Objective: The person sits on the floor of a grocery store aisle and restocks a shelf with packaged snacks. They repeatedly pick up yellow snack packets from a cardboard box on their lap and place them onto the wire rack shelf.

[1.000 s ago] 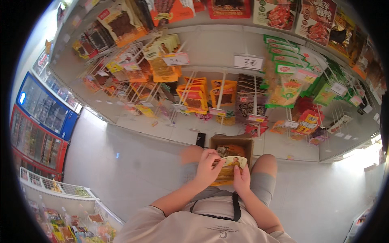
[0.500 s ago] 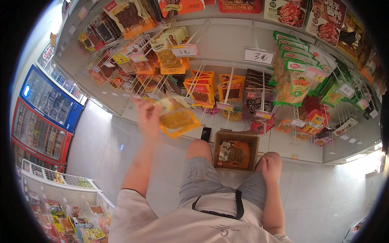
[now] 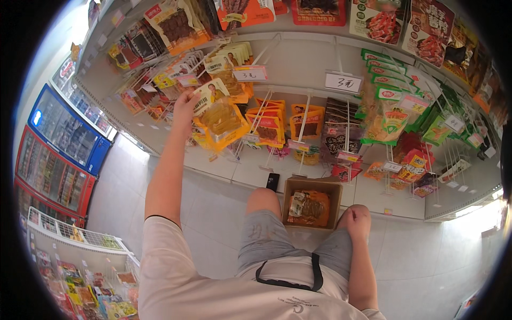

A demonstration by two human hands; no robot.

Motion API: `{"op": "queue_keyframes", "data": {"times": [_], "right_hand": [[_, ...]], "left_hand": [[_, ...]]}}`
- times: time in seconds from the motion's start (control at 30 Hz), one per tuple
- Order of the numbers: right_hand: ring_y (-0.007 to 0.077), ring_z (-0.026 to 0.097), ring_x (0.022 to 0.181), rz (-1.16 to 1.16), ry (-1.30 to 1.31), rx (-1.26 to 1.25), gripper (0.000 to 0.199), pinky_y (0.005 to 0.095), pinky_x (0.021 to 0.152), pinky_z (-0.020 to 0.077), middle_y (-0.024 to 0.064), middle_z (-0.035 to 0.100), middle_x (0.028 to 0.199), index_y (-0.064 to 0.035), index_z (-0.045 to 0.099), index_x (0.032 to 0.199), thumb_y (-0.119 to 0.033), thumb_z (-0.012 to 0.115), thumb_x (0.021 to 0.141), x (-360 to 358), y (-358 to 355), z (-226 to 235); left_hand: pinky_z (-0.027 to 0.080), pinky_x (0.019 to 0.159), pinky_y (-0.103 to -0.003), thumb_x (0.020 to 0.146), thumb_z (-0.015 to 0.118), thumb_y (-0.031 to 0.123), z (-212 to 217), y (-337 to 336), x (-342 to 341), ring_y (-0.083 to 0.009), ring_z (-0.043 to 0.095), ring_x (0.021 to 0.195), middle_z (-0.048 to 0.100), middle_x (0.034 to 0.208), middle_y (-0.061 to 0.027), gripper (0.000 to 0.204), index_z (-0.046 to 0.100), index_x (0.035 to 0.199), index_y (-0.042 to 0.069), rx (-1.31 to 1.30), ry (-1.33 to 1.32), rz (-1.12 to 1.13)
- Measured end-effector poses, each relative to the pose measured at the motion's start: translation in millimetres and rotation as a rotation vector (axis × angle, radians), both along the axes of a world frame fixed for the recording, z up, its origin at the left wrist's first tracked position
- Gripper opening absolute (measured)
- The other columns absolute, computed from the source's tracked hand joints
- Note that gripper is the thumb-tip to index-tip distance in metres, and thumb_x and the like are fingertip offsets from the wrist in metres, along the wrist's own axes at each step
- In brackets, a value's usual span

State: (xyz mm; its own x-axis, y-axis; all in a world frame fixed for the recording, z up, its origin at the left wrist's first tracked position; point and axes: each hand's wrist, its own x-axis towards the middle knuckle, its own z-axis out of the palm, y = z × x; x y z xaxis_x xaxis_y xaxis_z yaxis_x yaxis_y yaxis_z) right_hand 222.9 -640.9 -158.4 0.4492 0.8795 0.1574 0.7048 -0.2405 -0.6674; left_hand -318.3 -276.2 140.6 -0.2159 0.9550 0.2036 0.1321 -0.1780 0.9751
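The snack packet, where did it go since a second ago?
The left hand lifted the orange snack packet up out of the cardboard box to the hanging racks. The right hand let go and dropped onto the knee. The box and the black phone stayed put.

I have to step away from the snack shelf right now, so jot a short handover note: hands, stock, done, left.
Left hand: raised, gripping an orange snack packet at the display hooks.
Right hand: empty, resting on the right knee.
Cardboard box: on the floor between the knees, more packets inside.
Done: matching orange packets already hang on the hooks.
Left: this packet is not yet hung; the box is not empty.
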Motion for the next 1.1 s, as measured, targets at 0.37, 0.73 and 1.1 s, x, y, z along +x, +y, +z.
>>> {"op": "queue_keyframes", "data": {"times": [0.37,0.73,1.1], "right_hand": [[0.0390,0.076,0.092,0.009,-0.044,0.046,0.025,0.0505,0.084,0.0584,0.0162,0.080,0.092,-0.0096,0.083,0.100,-0.032,0.073,0.101,2,0,-1],[0.0352,0.077,0.087,0.017,0.035,0.015,0.020,0.0468,0.081,0.0591,0.0142,0.080,0.090,-0.0098,0.083,0.098,-0.029,0.077,0.098,-2,2,11],[0.0332,0.077,0.087,0.029,0.054,0.047,0.020,0.0453,0.080,0.0588,0.0129,0.080,0.091,-0.0099,0.081,0.100,-0.029,0.076,0.099,2,2,-1]], "left_hand": [[0.050,0.098,-0.033,0.109,0.075,0.022,9,18,-1,-0.0129,0.062,0.103,0.068,0.114,-0.0001,0.019,0.069,0.118,0.006,0.009,-0.083,0.059],[0.056,0.100,-0.041,0.109,0.074,0.023,-5,31,-11,-0.0207,0.065,0.119,0.067,0.131,-0.0067,0.032,0.061,0.132,0.005,-0.044,-0.258,-0.014],[0.047,0.108,-0.038,0.110,0.074,0.031,-2,41,-33,-0.0177,0.059,0.117,0.063,0.126,-0.0059,0.042,0.058,0.136,0.002,0.017,-0.001,0.080]]}}
